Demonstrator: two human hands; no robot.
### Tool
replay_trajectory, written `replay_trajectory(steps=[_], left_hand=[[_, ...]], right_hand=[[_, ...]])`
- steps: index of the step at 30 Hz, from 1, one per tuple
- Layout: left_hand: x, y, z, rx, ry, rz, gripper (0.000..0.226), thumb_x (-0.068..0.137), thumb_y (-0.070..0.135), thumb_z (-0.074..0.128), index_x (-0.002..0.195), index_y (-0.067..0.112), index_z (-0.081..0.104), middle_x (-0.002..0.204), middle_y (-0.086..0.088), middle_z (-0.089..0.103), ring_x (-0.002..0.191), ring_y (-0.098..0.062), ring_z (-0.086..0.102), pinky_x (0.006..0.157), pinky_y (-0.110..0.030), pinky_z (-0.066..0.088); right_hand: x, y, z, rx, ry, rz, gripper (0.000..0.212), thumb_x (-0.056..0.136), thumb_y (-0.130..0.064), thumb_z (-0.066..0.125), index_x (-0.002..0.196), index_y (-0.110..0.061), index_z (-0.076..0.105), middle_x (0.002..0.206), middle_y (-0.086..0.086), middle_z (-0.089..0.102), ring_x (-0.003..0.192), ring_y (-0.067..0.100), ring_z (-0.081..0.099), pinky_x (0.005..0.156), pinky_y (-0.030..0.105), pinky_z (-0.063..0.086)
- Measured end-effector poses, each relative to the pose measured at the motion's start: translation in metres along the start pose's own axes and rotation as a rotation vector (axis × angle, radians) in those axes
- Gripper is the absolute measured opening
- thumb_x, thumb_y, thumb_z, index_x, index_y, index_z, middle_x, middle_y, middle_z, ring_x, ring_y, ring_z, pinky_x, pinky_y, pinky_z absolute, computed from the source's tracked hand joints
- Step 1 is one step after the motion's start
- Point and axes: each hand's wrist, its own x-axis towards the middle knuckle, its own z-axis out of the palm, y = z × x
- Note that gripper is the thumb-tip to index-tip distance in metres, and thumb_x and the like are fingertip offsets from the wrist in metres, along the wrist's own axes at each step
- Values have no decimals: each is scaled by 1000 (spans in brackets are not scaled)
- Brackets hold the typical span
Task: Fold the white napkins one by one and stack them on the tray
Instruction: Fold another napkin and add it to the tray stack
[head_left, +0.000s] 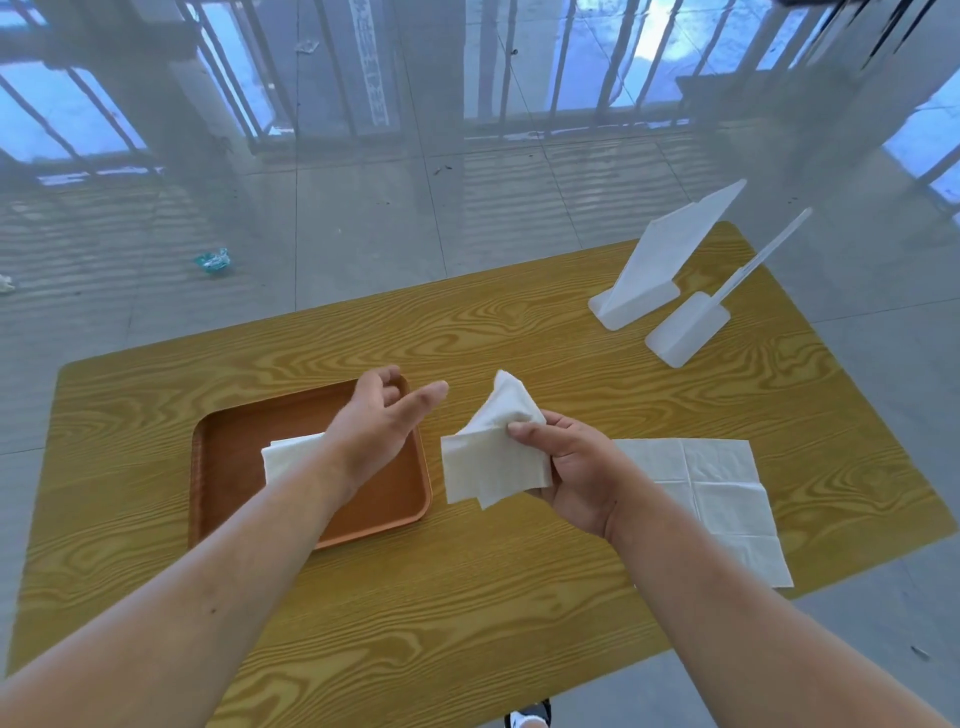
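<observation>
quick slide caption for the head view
Right hand holds a half-folded napkin beside the tray; left hand hovers open above it.

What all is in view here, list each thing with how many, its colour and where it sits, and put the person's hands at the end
Table: one, yellow wood grain, fills the middle.
Tray: one, orange-brown, on the table's left side.
Folded napkin: one visible, white, lying in the tray, partly hidden by the left forearm.
Held napkin: one, white, partly folded, above the table right of the tray.
Unfolded napkins: count unclear, white, flat on the table's right side.
Plastic stands: two, translucent white, table's far right corner.
Wrapper scrap: one, teal, on the grey floor beyond the table.
Left hand: open, empty, above the tray.
Right hand: pinching the held napkin.
</observation>
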Motion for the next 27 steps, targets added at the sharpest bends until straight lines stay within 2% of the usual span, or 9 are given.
replay_trajectory(steps=[2, 4, 8, 11, 14, 16, 19, 22, 27], left_hand=[[-4, -4, 7, -66, -111, -62, 130, 55, 88, 78, 161, 29, 33, 135, 4, 69, 110, -11, 72, 97, -36, 55], [-8, -8, 16, -171, -207, -83, 126, 55, 72, 88, 160, 29, 33, 125, 1, 76, 99, -12, 79, 88, -38, 63], [-11, -11, 25, -336, -256, 7, 118, 63, 35, 97, 160, 34, 29, 110, -8, 84, 101, -23, 81, 76, -31, 64], [-10, -8, 27, -389, -224, 85, 106, 74, 14, 90, 160, 32, 32, 107, -14, 84, 101, -26, 81, 75, -26, 63], [-10, -3, 23, -347, -202, 159, 92, 78, 14, 86, 153, 38, 40, 103, -12, 84, 99, -25, 81, 77, -24, 62], [-11, 0, 19, -315, -198, 193, 85, 76, 20, 87, 147, 43, 47, 102, -11, 84, 99, -24, 81, 79, -25, 61], [-11, 1, 15, -310, -223, 194, 83, 69, 31, 93, 136, 53, 50, 107, -13, 83, 103, -25, 80, 85, -29, 62], [-10, 1, 17, -281, -186, 192, 78, 72, 27, 94, 136, 50, 54, 112, -12, 82, 105, -25, 78, 92, -35, 60], [-11, -4, 19, -247, -109, 208, 52, 85, 5, 88, 125, 34, 70, 98, 1, 85, 88, -13, 79, 74, -20, 60]], right_hand=[[0, 1, 3, 56, 8, -3, 20, 93, -9, 73, 113, -10, 79, 111, 13, 78, 102, 26, 73, 84, 39, 61], [1, 1, 5, 77, 5, -6, 30, 91, -7, 74, 121, -7, 74, 115, 15, 76, 106, 29, 72, 88, 41, 60], [2, -1, 12, 33, -20, -31, 32, 95, 0, 69, 126, -6, 71, 114, 13, 79, 100, 26, 77, 79, 36, 64], [4, -2, 17, -142, 113, -97, 45, 94, 2, 69, 136, -13, 60, 116, 11, 78, 98, 22, 77, 77, 34, 61], [6, -3, 17, -277, 235, -168, 84, 95, 1, 70, 162, -30, 29, 111, 12, 76, 98, 21, 76, 80, 36, 59], [7, -5, 16, -281, 212, -198, 93, 96, 0, 69, 166, -34, 20, 104, 10, 76, 96, 19, 75, 82, 37, 57], [7, -8, 17, -247, 138, -201, 89, 96, 2, 66, 165, -35, 25, 99, 10, 75, 93, 20, 73, 84, 37, 58], [6, -8, 19, -247, 66, -204, 81, 98, 4, 63, 160, -37, 32, 100, 12, 78, 93, 20, 73, 83, 35, 58], [4, -11, 19, -472, 144, -241, 45, 100, 4, 61, 139, -19, 60, 102, 9, 83, 96, 21, 79, 81, 32, 64]])
